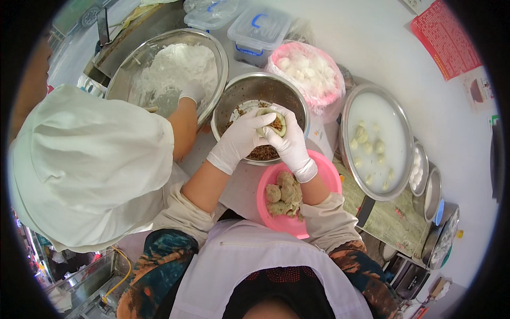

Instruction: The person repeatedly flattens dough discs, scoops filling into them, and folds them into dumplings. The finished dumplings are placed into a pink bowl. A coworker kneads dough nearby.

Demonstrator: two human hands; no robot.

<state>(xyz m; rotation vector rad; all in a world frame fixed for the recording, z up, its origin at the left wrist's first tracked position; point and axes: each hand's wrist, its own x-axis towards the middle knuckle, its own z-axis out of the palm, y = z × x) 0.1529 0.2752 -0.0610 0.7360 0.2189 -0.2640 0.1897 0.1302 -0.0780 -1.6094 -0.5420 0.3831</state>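
In white gloves, my left hand (242, 133) and my right hand (289, 139) hold a pale green dough wrapper (282, 115) between them, cupped around brown crumbly filling (275, 124). They are over a steel bowl (223, 95) with more of the same filling in its bottom. Under my right forearm stands a pink plastic basin (265, 199) holding lumps of greenish dough (285, 193). A large steel basin (224, 60) of white powder (179, 60) lies to the left, where a co-worker's gloved hand (193, 91) rests at the powder.
A co-worker in a white cap (95, 159) stands close on the left. Lidded plastic boxes (259, 28) and a pink basin of white balls (306, 69) stand behind. At right, a steel tray (348, 159) holds greenish balls in white powder or liquid, beside smaller steel bowls (432, 195).
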